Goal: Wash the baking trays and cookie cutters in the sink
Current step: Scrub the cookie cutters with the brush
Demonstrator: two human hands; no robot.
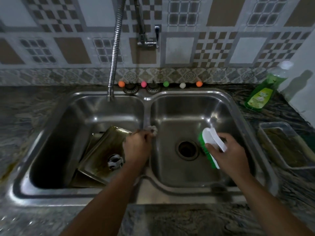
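Reaching in from the near edge of the dark mottled stone counter [179, 220], two bare forearms stretch over a stainless double sink [105, 195]. The left hand [136, 148] hovers above the divider between the two basins, its fingers curled around a small pale metal piece at about the divider's middle; it looks like a cookie cutter [152, 129], though blur hides its shape. The right hand [226, 153] is over the right basin, fingers and thumb wrapped around the white handle of a scrub brush [211, 143] whose green bristles face left, toward the open drain [187, 149] in that basin's floor. In the left basin, greasy, brown-stained baking trays [105, 147] lean stacked and tilted against the basin's right side, and another metal cookie cutter [115, 163] lies on the upper tray near its front edge. On the counter to the right of the sink sits one more baking tray [286, 143], upright, with a smeared bottom. Farther back on the right, a green bottle of dish soap [260, 96] stands near the wall corner. A flexible metal spray hose [114, 60] hangs down over the back of the left basin, ending just above its rim. Along the sink's back ledge lie two strainer plugs [141, 88] and a row of small coloured balls [166, 84], orange, pink, green, white and orange. Behind them rises the patterned tile wall [213, 40] carrying the chrome tap [148, 40].
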